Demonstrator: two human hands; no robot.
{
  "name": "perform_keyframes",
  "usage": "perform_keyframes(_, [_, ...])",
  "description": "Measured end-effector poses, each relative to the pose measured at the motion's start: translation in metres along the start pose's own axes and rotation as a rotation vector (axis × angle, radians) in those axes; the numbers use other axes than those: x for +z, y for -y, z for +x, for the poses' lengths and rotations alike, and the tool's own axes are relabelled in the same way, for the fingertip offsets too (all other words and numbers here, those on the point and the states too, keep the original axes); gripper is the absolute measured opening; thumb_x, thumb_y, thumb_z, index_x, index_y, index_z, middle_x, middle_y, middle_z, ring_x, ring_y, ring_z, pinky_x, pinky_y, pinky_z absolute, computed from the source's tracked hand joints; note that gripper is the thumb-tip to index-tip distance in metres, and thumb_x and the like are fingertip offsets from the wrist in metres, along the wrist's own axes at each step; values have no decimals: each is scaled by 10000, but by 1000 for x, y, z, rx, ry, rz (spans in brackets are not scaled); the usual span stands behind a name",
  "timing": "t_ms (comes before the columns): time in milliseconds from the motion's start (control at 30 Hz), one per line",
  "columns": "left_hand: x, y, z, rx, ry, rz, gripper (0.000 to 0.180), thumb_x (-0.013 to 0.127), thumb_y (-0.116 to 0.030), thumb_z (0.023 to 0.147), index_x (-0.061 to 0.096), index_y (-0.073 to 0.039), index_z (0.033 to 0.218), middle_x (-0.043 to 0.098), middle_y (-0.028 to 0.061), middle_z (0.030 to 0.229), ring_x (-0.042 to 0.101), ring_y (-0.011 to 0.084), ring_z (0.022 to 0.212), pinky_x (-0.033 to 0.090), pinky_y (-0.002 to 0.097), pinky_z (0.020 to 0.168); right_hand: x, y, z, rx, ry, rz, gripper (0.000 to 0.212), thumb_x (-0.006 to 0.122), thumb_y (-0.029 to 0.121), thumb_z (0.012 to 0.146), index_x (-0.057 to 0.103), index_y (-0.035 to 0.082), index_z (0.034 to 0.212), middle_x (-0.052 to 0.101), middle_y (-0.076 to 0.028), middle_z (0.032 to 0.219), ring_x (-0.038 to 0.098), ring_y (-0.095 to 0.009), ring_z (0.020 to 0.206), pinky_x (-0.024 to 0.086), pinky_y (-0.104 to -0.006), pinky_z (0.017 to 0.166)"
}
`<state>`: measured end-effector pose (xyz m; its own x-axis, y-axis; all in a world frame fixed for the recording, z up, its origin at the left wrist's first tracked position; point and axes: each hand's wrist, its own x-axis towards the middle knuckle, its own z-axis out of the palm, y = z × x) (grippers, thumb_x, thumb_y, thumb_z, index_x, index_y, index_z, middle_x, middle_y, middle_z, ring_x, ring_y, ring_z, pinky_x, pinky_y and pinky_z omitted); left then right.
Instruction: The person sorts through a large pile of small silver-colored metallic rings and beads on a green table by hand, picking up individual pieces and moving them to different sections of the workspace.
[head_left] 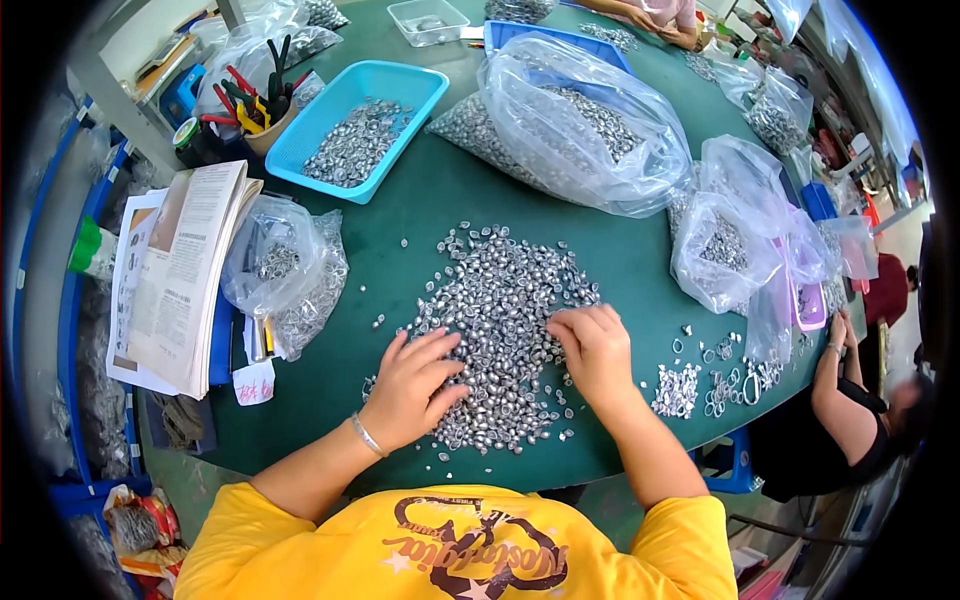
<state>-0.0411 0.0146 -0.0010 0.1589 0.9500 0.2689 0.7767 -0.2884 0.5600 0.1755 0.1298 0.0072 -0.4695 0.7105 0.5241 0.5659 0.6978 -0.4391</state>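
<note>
At both flanks of the loose heap of small, rounded, silver-coloured metal pieces (500, 345), two bare hands rest.

On the heap's left side, the left hand (408, 390) lies with fingers spread; at its right side the right hand (594, 352) curls, thumb and forefinger close together (whether that grip holds a piece, I cannot tell). Light, shallow fingertip strokes at the heap's fringe would likely serve best, since loose pieces could scatter. Below the heap, the green-topped counter's (395, 285) near edge is close, so pulling that way seems riskiest; more room lies to its upper left, up to the light-blue rectangular plastic tray (431, 88). Beyond the heap, a bulging clear plastic bag of metal pieces (535, 115) limits reach; to its right sits a small silver-white metal cluster (677, 391) worth avoiding.
</note>
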Motion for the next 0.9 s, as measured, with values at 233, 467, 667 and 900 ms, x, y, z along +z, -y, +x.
perform_keyframes(233, [19, 11, 53, 75, -73, 12, 183, 611, -12, 682, 591, -38, 862, 522, 83, 818, 522, 260, 778, 420, 345, 684, -5, 47, -28, 1030, 270, 1119, 106, 600, 59, 803, 629, -11, 876, 615, -34, 742, 554, -92, 597, 458, -201, 543])
perform_keyframes(467, [12, -7, 52, 71, -154, -120, 147, 595, 18, 701, 584, -19, 843, 527, 87, 793, 547, 236, 713, 443, 309, 672, 5, 49, -57, 914, 145, 1383, 192, 553, -56, 793, 555, -38, 984, 606, -126, 886, 606, -172, 774, 514, -271, 691])
perform_keyframes(667, [15, -34, 17, -438, 123, -978, 117, 542, -22, 827, 541, 11, 939, 581, 43, 817, 570, 94, 707, 468, 204, 633, 5, 61, -58, 667, 12, 1325, 349, 562, -107, 761, 433, -12, 1071, 583, -114, 907, 592, -165, 840, 500, -258, 726])
perform_keyframes(900, [12, -36, 13, -543, 119, -1364, 114, 530, -34, 843, 539, 21, 943, 595, 61, 805, 583, 111, 703, 488, 228, 657, 10, 68, -61, 508, -76, 1063, 356, 598, -90, 742, 431, -11, 1047, 607, -126, 881, 605, -156, 787, 498, -254, 705])
